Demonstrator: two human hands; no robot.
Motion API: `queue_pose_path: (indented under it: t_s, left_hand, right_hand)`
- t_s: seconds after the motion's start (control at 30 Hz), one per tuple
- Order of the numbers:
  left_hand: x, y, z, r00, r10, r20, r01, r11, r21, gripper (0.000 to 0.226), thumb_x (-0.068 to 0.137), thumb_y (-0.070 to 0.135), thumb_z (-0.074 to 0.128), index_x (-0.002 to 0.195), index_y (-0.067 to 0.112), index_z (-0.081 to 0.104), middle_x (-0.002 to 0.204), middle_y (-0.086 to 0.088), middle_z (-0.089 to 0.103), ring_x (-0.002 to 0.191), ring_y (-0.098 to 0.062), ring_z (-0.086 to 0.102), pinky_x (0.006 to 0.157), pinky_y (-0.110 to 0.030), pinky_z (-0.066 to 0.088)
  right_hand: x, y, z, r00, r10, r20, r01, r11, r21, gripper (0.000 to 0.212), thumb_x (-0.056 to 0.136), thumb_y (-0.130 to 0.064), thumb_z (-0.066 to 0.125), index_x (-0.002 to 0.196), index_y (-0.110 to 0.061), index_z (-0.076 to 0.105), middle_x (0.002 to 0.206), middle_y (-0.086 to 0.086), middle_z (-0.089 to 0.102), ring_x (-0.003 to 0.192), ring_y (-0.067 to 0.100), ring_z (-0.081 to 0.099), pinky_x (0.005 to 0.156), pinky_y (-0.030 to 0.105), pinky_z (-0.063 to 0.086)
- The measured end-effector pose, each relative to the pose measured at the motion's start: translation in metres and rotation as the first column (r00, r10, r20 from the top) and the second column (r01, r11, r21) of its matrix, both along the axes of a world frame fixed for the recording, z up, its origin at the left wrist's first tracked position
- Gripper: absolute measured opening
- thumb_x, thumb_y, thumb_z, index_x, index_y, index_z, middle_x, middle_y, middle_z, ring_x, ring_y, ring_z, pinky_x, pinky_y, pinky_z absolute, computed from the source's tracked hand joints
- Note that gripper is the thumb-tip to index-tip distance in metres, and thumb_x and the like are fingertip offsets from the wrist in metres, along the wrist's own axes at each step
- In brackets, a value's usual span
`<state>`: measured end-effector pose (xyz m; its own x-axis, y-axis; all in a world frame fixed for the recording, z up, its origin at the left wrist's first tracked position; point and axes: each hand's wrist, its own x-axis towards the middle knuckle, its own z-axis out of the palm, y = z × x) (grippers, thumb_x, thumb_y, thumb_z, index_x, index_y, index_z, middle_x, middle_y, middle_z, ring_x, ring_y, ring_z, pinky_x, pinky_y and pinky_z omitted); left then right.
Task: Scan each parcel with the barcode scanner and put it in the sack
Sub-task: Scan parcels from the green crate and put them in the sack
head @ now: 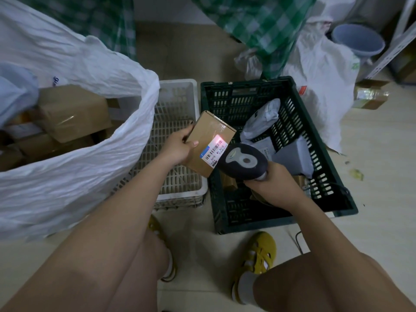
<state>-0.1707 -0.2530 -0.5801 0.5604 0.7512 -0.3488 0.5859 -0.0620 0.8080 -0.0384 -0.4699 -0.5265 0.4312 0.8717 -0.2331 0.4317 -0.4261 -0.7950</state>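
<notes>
My left hand (177, 146) grips a small brown cardboard parcel (206, 134) by its left edge, tilted above the two crates. A white barcode label on the parcel carries a red scan light. My right hand (273, 185) holds the dark barcode scanner (242, 162), whose head sits just right of the label and points at it. The big white sack (90, 154) stands open at the left with several brown boxes (72, 111) inside. More parcels, grey and white mailer bags (262, 121), lie in the dark green crate (333, 183).
A white slatted crate (180, 185) stands between the sack and the green crate. Another white bag (322, 82), a grey bucket (358, 40) and a taped box (370, 94) are at the back right. My knees and yellow shoes (256, 255) are below.
</notes>
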Motion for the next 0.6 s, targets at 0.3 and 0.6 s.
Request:
queue_pose_path:
  t_s: [0.3, 0.6]
  left_hand:
    - [-0.0013, 0.0009, -0.0026, 1.0, -0.018, -0.002, 0.018, 1.0, -0.007, 0.058, 0.095, 0.02, 0.057, 0.147, 0.035, 0.035, 0.146, 0.002, 0.047, 0.131, -0.025, 0.045, 0.107, -0.047, 0.037]
    - [-0.0007, -0.0006, -0.0017, 1.0, -0.008, 0.001, 0.008, 1.0, -0.003, 0.058, 0.096, 0.019, 0.056, 0.148, 0.033, 0.035, 0.146, 0.002, 0.047, 0.13, -0.023, 0.045, 0.099, -0.038, 0.036]
  right_hand:
    - [0.0039, -0.0004, 0.0021, 1.0, -0.004, 0.025, 0.004, 1.0, -0.03, 0.023, 0.08, -0.026, 0.071, 0.081, -0.039, 0.052, 0.085, -0.012, 0.062, 0.084, 0.006, 0.059, 0.071, 0.024, 0.044]
    - [0.0025, -0.0012, 0.0066, 0.999, 0.015, 0.029, -0.014, 0.999, -0.041, 0.023, 0.081, -0.022, 0.071, 0.082, -0.035, 0.052, 0.085, -0.007, 0.062, 0.082, 0.007, 0.058, 0.069, 0.022, 0.044]
